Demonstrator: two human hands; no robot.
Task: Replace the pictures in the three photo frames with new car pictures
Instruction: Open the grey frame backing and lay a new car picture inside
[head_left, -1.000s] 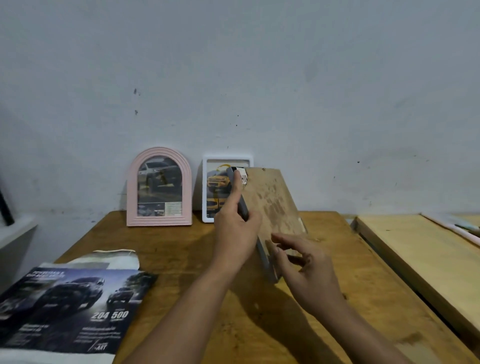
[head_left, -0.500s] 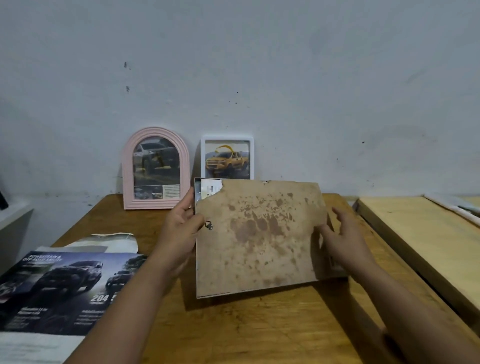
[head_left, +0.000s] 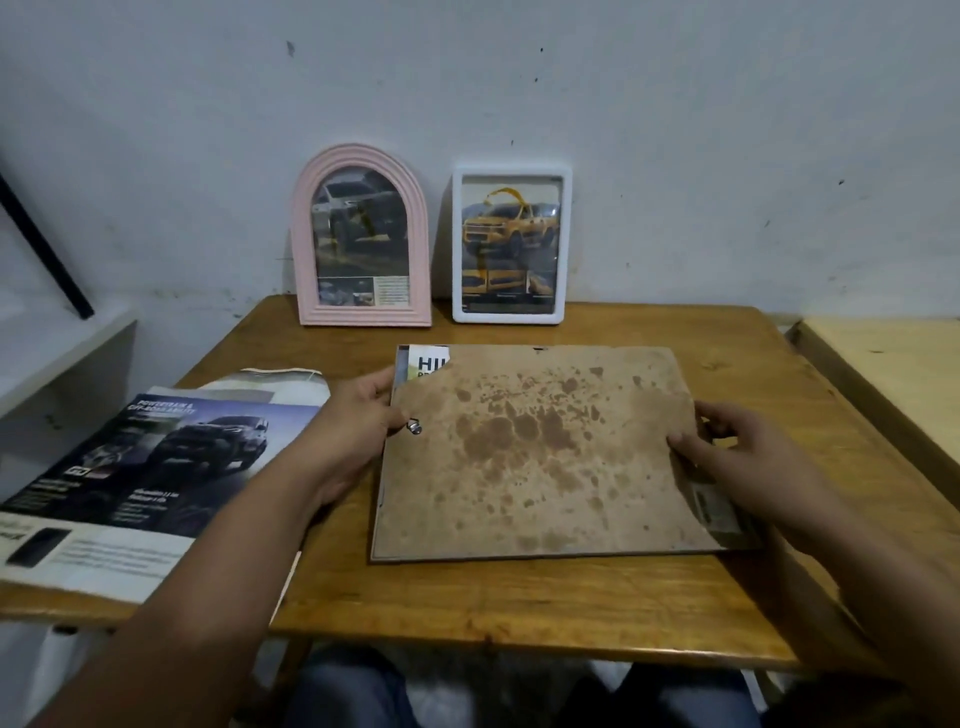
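Both hands sit on the big frame at the centre of the picture. My left hand (head_left: 358, 421) grips the left edge of the large photo frame (head_left: 540, 457), fingers curled under it and thumb beside a small metal clip (head_left: 414, 427). My right hand (head_left: 748, 462) pinches the right edge, fingertips on the stained brown backing board. It lies face down on the wooden bench (head_left: 519, 597); a printed sheet peeks out at its upper left corner. At the top centre, the pink arched frame (head_left: 362, 239) and the white frame (head_left: 510, 244) stand leaning against the wall, each showing a car picture. On the left, a car brochure (head_left: 156, 457) lies flat on the bench, overhanging its left edge.
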